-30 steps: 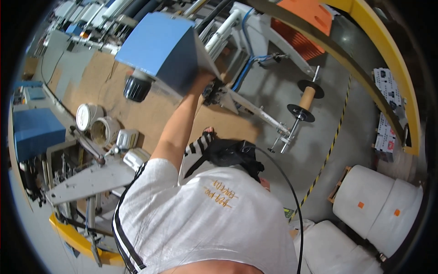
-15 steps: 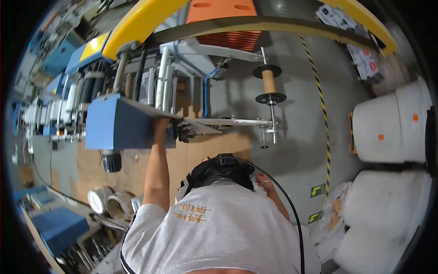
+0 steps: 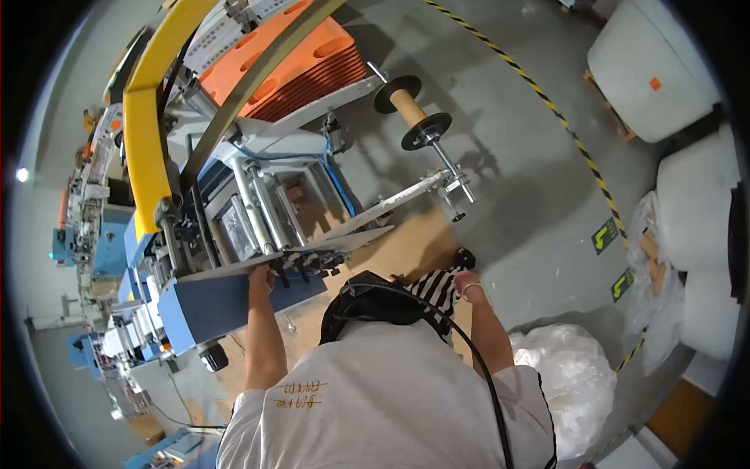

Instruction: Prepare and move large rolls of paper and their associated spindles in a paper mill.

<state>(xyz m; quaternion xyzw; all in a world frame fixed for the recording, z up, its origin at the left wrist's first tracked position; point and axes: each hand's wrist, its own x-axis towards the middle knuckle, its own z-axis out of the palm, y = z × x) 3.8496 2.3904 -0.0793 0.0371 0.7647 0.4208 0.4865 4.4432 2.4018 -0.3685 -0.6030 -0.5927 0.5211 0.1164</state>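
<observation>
Housing point(image 3: 226, 305) of smooth blue sheet metal, one angular box, met the left hand point(image 3: 263, 279) at its far edge, next to black knobs point(image 3: 301, 268) too bunched to count; whether those fingers gripped anything, I could not tell. Right of the housing was the right hand point(image 3: 466, 283), near striped fabric point(image 3: 437, 289), its grip likewise unreadable. Beyond the housing ran at least two smooth metal rollers point(image 3: 248, 205); beyond and to its right, one brown tube point(image 3: 408, 108) sat between two flat black discs point(image 3: 414, 139) on one steel shaft point(image 3: 451, 168). Well right of the housing lay one heap of crinkled, translucent film point(image 3: 566, 383) and two green floor signs point(image 3: 604, 236)
</observation>
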